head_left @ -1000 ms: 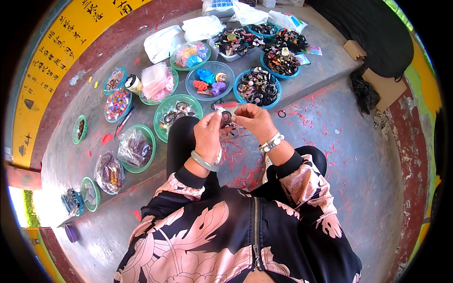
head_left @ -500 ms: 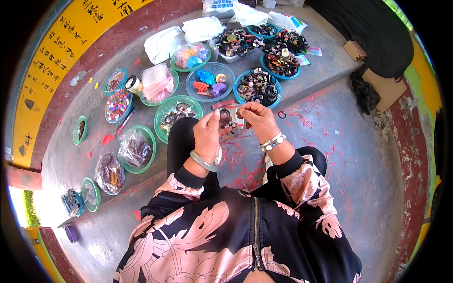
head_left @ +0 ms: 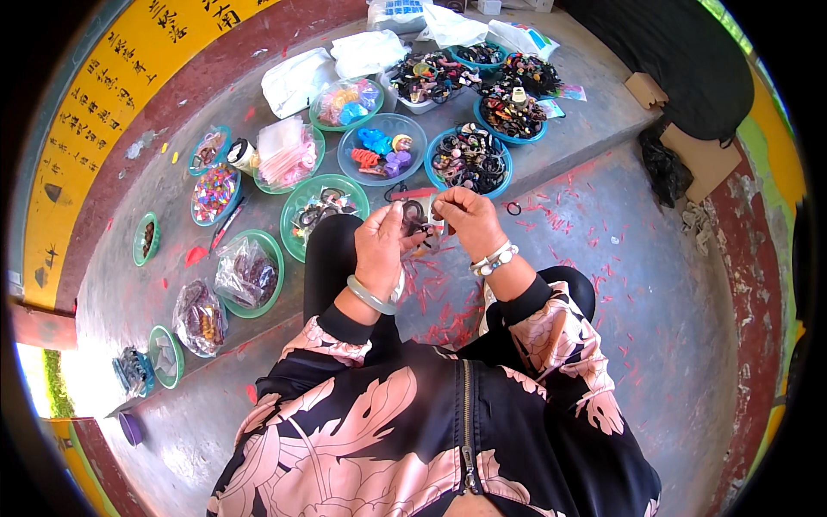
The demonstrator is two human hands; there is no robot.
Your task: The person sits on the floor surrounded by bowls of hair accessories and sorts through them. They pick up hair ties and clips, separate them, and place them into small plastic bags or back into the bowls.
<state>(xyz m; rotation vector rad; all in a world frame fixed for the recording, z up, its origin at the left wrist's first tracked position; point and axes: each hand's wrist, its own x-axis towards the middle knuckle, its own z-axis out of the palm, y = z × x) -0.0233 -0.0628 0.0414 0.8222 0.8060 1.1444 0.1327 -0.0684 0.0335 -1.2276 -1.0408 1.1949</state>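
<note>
Above my knees, my left hand point(head_left: 379, 243) pinches a small clear plastic bag point(head_left: 422, 234) that has dark elastic hair ties point(head_left: 414, 212) in it. A pale bangle circles that wrist. Close by on the other side, my right hand point(head_left: 470, 222) is pinched at the bag's upper edge, with a bit of white showing by its fingertips; exactly what these fingers grip is too small to tell. Just beyond the hands stand a blue bowl of dark hair ties point(head_left: 470, 191), a clear bowl with colourful coiled bands point(head_left: 355, 175) and a green bowl of packed hair ties point(head_left: 291, 231).
More bowls hold hair ties, beads and a stack of pink-white bags point(head_left: 287, 155). White sacks point(head_left: 297, 84) lie at the back. A red-and-black pen-like cutter point(head_left: 227, 221) rests on the concrete ledge. Red scraps point(head_left: 551, 220) litter the floor; a black plastic bag point(head_left: 668, 172) sits right.
My right hand has shifted slightly left and its fingers have turned a little. The red-edged strip that showed between the hands is now mostly out of sight. My left hand stays in place.
</note>
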